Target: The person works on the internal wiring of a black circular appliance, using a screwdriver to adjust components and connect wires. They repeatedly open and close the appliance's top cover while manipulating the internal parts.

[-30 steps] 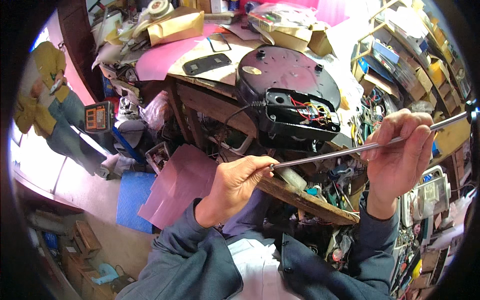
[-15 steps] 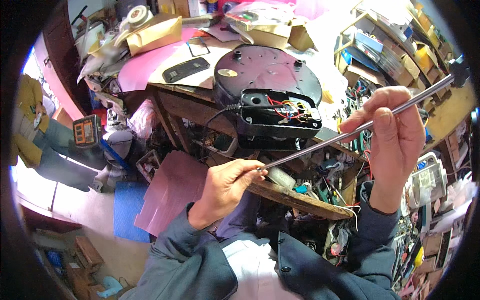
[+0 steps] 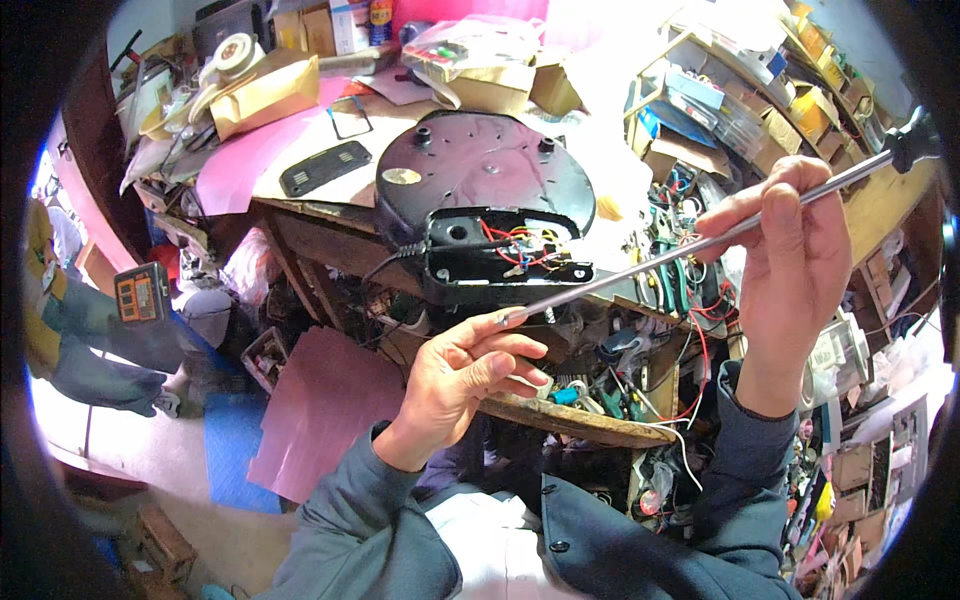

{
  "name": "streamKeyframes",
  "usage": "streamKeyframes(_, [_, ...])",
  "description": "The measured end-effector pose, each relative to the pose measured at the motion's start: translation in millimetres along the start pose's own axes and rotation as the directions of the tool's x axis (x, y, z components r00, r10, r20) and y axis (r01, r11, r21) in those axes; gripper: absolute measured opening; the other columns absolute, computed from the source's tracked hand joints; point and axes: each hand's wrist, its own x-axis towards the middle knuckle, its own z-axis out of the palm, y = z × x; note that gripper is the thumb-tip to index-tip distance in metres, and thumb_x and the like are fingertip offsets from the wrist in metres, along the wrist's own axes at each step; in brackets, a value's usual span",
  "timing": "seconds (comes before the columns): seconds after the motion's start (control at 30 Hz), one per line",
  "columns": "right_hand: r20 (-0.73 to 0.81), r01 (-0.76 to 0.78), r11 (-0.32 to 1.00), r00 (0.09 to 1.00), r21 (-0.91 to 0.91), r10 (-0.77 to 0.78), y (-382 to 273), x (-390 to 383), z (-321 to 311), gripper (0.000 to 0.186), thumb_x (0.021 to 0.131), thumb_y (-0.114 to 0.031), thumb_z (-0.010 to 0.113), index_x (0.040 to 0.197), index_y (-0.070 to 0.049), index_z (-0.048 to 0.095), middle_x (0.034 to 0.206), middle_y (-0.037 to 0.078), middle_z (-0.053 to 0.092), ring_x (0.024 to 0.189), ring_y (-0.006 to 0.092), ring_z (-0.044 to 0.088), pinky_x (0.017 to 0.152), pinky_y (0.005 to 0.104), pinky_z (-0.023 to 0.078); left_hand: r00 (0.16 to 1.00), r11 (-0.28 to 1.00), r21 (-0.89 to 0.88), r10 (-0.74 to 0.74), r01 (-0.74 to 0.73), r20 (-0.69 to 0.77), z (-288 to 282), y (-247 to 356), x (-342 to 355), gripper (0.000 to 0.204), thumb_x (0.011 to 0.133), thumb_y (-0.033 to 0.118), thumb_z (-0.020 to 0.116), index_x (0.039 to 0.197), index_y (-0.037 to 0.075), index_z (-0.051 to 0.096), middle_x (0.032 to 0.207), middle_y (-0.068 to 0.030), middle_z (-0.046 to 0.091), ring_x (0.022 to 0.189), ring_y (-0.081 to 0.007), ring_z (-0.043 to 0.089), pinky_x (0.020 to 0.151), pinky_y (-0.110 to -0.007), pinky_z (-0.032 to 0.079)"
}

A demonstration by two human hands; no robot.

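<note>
My right hand (image 3: 795, 270) grips a long, thin metal rod (image 3: 640, 268) partway along its shaft, thumb against the near side. A black end piece (image 3: 912, 140) caps the rod at the upper right. At the other end, my left hand (image 3: 460, 375) has its fingers apart, and the index fingertip lies at the rod's tip. Beyond the rod, a round black housing (image 3: 490, 165) rests on the workbench. Its rectangular compartment (image 3: 510, 250) stands uncovered, showing red, yellow and other wires. A black cable (image 3: 385, 262) enters at the compartment's left side.
A vented black cover (image 3: 327, 168) and a thin dark frame (image 3: 352, 117) lie left of the housing. Pliers and other hand tools (image 3: 655, 270) crowd the right side. Pink sheets (image 3: 325, 415) lean below the bench (image 3: 580, 422). Another person (image 3: 90, 330) stands at far left.
My left hand has loosened its pinch on the rod's tip, and its fingers have spread. My right hand keeps its grip. The whole view has shifted, so the bench appears farther left.
</note>
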Motion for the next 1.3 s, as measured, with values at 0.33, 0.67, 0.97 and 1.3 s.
streamKeyframes(0.33, [0.022, -0.002, 0.966, 1.000, -0.259, 0.008, 37.6, 71.4, -11.2, 0.020, 0.106, -0.020, 0.057, 0.109, 0.000, 0.061, 0.086, 0.016, 0.075, 0.069, 0.0164, 0.073, 0.065, 0.0259, 0.059, 0.952, 0.185, 0.966, 0.281, -0.178, 0.121, -41.2, -99.4, 5.7, 0.021, 0.094, 0.028, 0.073, 0.104, 0.009, 0.075, 0.094, -0.0114, 0.076, 0.085, -0.0266, 0.075, 0.070, -0.036, 0.059])
streamKeyframes(0.67, [0.169, -0.093, 0.953, 0.975, -0.288, 0.146, 71.8, 78.9, 16.4, 0.018, 0.105, -0.017, 0.060, 0.102, 0.000, 0.064, 0.077, 0.009, 0.073, 0.066, 0.0110, 0.070, 0.061, 0.0242, 0.057, 0.966, -0.057, 0.989, 0.214, -0.136, 0.145, -41.5, -101.9, 11.3, 0.030, 0.092, 0.033, 0.074, 0.110, 0.011, 0.067, 0.088, -0.0098, 0.075, 0.077, -0.0298, 0.073, 0.059, -0.042, 0.057])
streamKeyframes(0.97, [0.283, -0.051, 0.946, 0.948, -0.320, 0.147, 77.8, 89.2, 17.4, 0.019, 0.108, -0.023, 0.057, 0.109, -0.004, 0.059, 0.082, 0.008, 0.073, 0.067, 0.0100, 0.068, 0.059, 0.0219, 0.053, 0.963, -0.071, 0.987, 0.216, -0.147, 0.159, -42.9, -101.6, 12.7, 0.033, 0.090, 0.034, 0.075, 0.112, 0.010, 0.067, 0.085, -0.0092, 0.074, 0.075, -0.0299, 0.073, 0.057, -0.042, 0.056])
streamKeyframes(1.3, [0.433, -0.310, 0.926, 0.820, -0.214, 0.375, 43.4, 103.8, 14.3, 0.016, 0.104, -0.004, 0.056, 0.117, 0.005, 0.059, 0.097, 0.014, 0.075, 0.090, 0.0195, 0.074, 0.077, 0.0293, 0.060, 0.969, -0.058, 0.988, 0.191, -0.146, 0.155, -43.8, -101.4, 11.5, 0.034, 0.089, 0.032, 0.077, 0.116, 0.013, 0.068, 0.090, -0.0059, 0.075, 0.077, -0.0290, 0.073, 0.062, -0.040, 0.056])
